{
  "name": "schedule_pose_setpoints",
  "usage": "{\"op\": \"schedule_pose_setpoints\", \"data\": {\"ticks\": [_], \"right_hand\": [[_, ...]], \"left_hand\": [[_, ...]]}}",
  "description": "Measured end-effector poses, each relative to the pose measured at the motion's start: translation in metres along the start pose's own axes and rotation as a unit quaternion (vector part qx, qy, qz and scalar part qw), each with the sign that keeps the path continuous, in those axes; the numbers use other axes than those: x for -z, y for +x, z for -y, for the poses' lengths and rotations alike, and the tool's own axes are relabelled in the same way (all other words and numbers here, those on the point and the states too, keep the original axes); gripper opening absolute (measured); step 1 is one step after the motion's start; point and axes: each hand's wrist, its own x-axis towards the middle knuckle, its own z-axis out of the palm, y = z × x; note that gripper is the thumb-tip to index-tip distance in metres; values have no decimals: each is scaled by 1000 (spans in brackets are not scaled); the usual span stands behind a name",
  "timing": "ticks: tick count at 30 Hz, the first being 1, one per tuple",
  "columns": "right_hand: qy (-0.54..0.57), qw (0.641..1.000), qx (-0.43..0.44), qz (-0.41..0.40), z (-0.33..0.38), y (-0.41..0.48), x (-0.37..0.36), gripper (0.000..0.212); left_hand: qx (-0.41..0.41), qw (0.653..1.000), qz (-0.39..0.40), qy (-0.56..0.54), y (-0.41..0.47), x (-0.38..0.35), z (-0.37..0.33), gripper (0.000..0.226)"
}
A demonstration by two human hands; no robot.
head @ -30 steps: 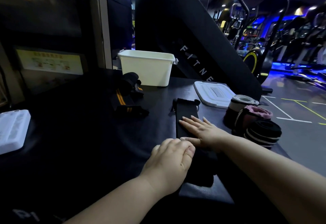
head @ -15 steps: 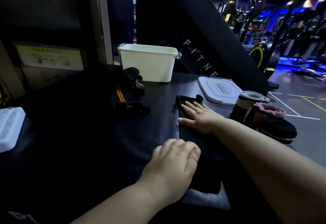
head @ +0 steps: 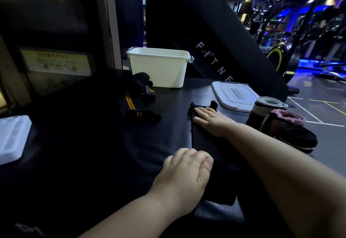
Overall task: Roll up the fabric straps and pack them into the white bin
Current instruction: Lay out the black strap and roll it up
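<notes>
Head view: right hand [head: 211,123] flat on black strap [head: 202,142] (left hand [head: 185,179] curled).

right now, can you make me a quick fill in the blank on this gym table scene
The strap under the right hand is coloured ___.
The lid lies on the table to the ___ of the bin.
Beside the right forearm stand ___ rolled straps.
The loose straps near the bin have ___ stripes.

Missing words: black; right; three; orange.
</notes>
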Motion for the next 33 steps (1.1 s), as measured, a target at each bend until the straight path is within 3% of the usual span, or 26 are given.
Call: {"op": "schedule_pose_setpoints", "data": {"ticks": [6,9,11,13,17,19,24,28,33], "right_hand": [[70,996,39,-28,-4,-27,10,52],[148,986,40,-70,-4,-58,16,45],[250,964,31,-84,-1,-83,16,31],[344,935,33,-86,5,-110,15,20],[406,906,78,-91,18,-159,7,11],[397,909,88,-93,24,-176,2,7],[280,936,98,-189,27,-197,-14,51],[266,933,105,-218,25,-195,-22,48],[249,941,82,-214,23,-190,-25,50]], "left_hand": [[13,1000,15,13,3,6,-1,78],[28,999,32,9,3,11,-4,49],[36,999,28,9,3,13,-5,36],[41,999,29,7,2,13,-7,36],[51,998,38,-3,2,14,-9,38],[52,998,36,-5,2,15,-9,38],[65,997,37,1,2,16,-10,41],[66,997,18,-17,-1,15,-8,40],[-20,997,-3,-75,-5,18,-1,33]]}}
